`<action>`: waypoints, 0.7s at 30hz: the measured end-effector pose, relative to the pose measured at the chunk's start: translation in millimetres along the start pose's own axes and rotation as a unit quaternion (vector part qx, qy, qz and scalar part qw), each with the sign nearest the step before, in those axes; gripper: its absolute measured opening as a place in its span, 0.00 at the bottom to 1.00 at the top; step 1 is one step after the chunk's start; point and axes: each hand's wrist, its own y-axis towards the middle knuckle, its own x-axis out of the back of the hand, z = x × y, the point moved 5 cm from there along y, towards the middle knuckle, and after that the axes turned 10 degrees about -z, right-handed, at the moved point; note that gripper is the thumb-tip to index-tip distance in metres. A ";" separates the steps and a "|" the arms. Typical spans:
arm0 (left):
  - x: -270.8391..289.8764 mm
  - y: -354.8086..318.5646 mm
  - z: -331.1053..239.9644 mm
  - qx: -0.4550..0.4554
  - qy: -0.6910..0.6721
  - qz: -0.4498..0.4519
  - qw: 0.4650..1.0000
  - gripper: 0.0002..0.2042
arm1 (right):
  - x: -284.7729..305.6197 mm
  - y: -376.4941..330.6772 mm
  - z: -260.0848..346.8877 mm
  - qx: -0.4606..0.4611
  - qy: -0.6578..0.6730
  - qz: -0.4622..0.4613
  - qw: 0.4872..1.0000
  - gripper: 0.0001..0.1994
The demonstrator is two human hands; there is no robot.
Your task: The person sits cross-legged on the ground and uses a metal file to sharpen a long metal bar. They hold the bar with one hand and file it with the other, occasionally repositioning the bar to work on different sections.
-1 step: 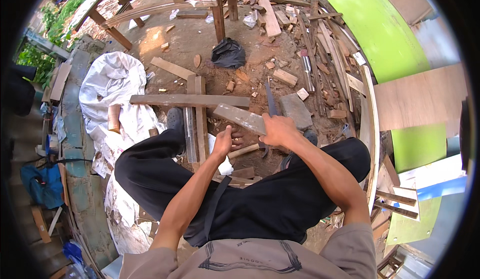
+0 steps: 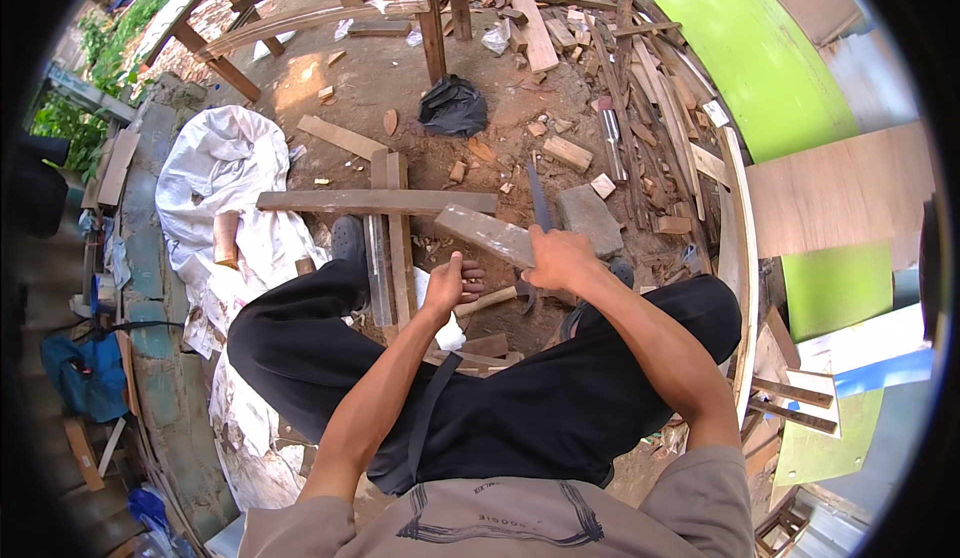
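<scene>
My right hand (image 2: pixel 562 260) is closed around one end of a short, worn wood block (image 2: pixel 485 234), whose other end points left and away from me. My left hand (image 2: pixel 453 285) hangs just short of the block, fingers loosely curled and apart, with nothing in it. Below the block lies a hammer (image 2: pixel 487 301) with a pale wooden handle; its dark head is partly under my right hand. A saw blade (image 2: pixel 540 198) shows beyond my right hand, its lower end hidden. A long wood strip (image 2: pixel 375 201) lies across two upright-running lengths, a wooden one (image 2: pixel 399 248) and a metal-looking one (image 2: pixel 380 273).
A white sack (image 2: pixel 225 158) lies at the left beside a low block wall (image 2: pixel 148 258). A grey stone slab (image 2: pixel 590 220) rests beside the saw. Further off are a black plastic bag (image 2: pixel 453 106), a wooden frame (image 2: pixel 430 18) and scrap wood (image 2: pixel 650 98). Green panels (image 2: pixel 750 48) stand right.
The wood block in my right hand has shifted slightly to the right and away from me. My left hand has barely moved.
</scene>
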 end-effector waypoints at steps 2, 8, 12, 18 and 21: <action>3.8 17.7 5.0 0.002 0.074 -0.029 0.997 0.31 | -3.1 2.6 -22.6 -0.048 -0.026 0.015 0.998 0.30; 19.2 84.1 23.7 -0.041 0.162 -0.156 0.974 0.22 | -31.8 -17.5 -55.9 -0.111 -0.127 0.122 0.978 0.27; 21.7 133.9 27.8 -0.119 0.356 -0.123 0.919 0.14 | -56.7 -36.4 -59.5 -0.072 -0.132 0.216 0.965 0.27; 45.7 193.7 29.4 -0.114 0.355 0.012 0.928 0.13 | -85.4 -56.4 -64.8 -0.050 -0.076 0.254 0.963 0.33; 48.2 198.8 47.9 -0.046 0.248 -0.037 0.967 0.19 | -93.5 -63.0 -76.8 -0.059 -0.065 0.241 0.967 0.36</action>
